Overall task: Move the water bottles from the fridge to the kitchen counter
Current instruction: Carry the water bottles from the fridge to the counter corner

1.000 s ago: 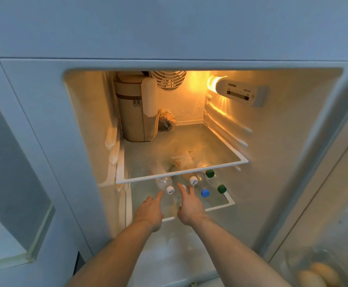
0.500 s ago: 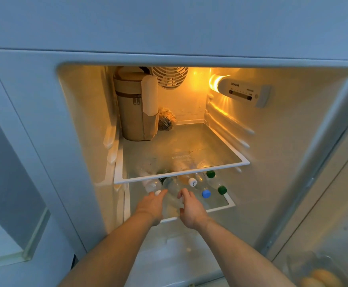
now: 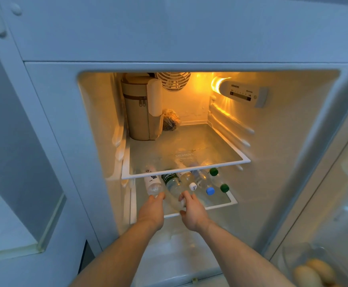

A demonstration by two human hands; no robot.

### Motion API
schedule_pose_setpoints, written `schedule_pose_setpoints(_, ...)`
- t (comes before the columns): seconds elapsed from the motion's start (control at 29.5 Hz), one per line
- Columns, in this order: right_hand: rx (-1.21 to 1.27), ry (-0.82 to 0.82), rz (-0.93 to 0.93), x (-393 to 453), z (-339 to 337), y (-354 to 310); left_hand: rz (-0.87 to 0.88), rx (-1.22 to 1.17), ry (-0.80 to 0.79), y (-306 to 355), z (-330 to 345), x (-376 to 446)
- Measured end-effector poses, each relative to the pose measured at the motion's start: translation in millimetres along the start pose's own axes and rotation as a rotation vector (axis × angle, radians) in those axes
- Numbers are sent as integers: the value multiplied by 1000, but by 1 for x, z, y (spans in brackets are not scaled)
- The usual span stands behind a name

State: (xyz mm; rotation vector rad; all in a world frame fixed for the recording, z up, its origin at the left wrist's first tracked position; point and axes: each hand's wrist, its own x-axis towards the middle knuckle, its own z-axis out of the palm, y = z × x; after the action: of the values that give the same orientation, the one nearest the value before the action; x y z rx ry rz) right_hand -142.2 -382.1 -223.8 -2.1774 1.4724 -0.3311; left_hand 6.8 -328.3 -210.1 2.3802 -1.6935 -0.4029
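Bottles lay caps toward the near shelf (image 3: pixel 220 206) edge. Left hand (image 3: pixel 151 210) gripped the leftmost bottle (image 3: pixel 153 186); right hand (image 3: pixel 191 212) curled round the next bottle (image 3: pixel 174 187).

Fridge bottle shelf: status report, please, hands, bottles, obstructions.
Left hand grips the white-labelled clear plastic bottle. Right hand grips the green-labelled clear plastic bottle. Both bottles lie on the lower glass shelf. Upper glass shelf overhangs them.
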Motion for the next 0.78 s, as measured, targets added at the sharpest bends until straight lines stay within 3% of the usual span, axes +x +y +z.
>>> schedule_pose_setpoints(0.34,40,34,-2,-30,-11,-6,43,162,8,4,-6,-55)
schedule_pose_setpoints(0.78,363,408,-76,-94,-13,-41,175,26,233,5,-31,-134)
